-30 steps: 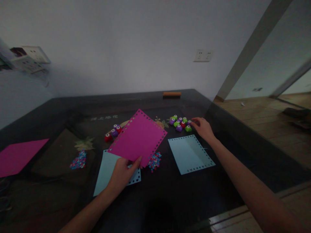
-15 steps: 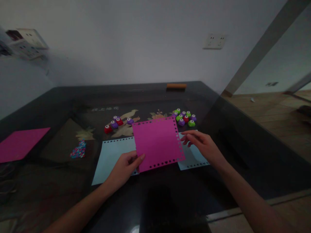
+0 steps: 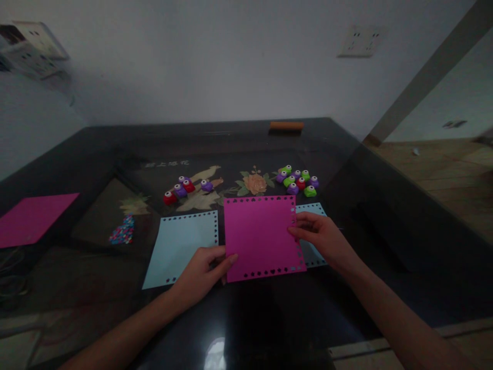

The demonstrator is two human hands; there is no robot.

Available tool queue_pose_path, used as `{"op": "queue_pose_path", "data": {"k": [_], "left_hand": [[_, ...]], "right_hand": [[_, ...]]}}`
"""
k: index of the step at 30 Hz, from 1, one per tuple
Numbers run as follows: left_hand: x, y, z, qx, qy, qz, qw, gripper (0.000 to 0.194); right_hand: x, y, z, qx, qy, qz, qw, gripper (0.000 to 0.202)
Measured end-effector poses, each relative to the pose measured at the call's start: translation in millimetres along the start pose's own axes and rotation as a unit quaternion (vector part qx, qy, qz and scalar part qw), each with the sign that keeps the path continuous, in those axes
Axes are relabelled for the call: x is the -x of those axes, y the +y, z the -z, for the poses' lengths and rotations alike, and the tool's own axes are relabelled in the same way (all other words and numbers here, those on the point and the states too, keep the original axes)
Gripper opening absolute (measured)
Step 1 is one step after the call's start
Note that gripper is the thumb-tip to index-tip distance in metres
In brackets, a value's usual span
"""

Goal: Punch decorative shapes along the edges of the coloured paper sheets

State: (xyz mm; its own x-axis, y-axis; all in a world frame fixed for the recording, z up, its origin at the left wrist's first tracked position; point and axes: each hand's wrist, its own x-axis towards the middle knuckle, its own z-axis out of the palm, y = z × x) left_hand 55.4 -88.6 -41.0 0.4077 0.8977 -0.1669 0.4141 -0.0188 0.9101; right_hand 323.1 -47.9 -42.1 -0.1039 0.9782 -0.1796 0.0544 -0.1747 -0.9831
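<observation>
Over the black table (image 3: pixel 173 336), right fingers (image 3: pixel 305 235) have joined left fingers (image 3: pixel 224 266) in pinching the pink sheet (image 3: pixel 260 236).

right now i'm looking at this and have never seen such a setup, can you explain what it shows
There is no machine: these are a person's bare hands, seen from a camera worn on the head. The left hand holds a magenta paper sheet with punched edges; the right hand has its fingers at that sheet's right edge. On the glossy black table lie one pale blue punched paper sheet to the left and a second, partly hidden pale blue sheet to the right. Beyond are small green, purple and red pieces with eye-like tops. Farther left are colourful confetti bits and another magenta sheet.
</observation>
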Motion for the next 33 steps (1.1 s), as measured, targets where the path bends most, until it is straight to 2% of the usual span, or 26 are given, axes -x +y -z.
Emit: {"op": "queue_pose_path", "data": {"k": [6,11,14,18,21,24,26,29,33], "left_hand": [[0,-7,1.8,-0.033,0.02,-0.06,0.997,0.034],[-1,-8,-0.7,-0.09,0.041,-0.099,0.99,0.034],[0,-9,-3.3,-0.13,0.058,-0.13,0.981,0.024],[3,-11,-5.9,-0.151,0.123,-0.172,0.966,0.008],[4,-10,-8.3,-0.229,0.131,-0.243,0.933,0.005],[1,-3,-15.5,-0.339,0.094,-0.353,0.867,0.008],[-4,4,-24.7,-0.374,0.055,-0.406,0.832,0.012],[-16,14,-43.5,-0.383,0.021,-0.447,0.808,0.017],[-32,18,-63.8,-0.379,0.017,-0.456,0.805,0.02]], "right_hand": [[1,-7,2,-0.022,0.013,0.002,1.0,0.023],[-1,-3,5,-0.04,0.022,0.001,0.999,0.024],[-2,1,7,-0.05,0.023,0.006,0.998,0.024],[-2,2,13,-0.063,0.05,0.016,0.997,0.026],[-2,-3,23,-0.067,0.077,0.029,0.994,0.026],[-2,-11,40,-0.082,0.123,0.038,0.988,0.03],[-2,-15,55,-0.08,0.15,0.045,0.984,0.033],[-3,-13,78,-0.053,0.162,0.043,0.984,0.037],[-3,1,99,-0.008,0.141,-0.005,0.99,0.042]]}}
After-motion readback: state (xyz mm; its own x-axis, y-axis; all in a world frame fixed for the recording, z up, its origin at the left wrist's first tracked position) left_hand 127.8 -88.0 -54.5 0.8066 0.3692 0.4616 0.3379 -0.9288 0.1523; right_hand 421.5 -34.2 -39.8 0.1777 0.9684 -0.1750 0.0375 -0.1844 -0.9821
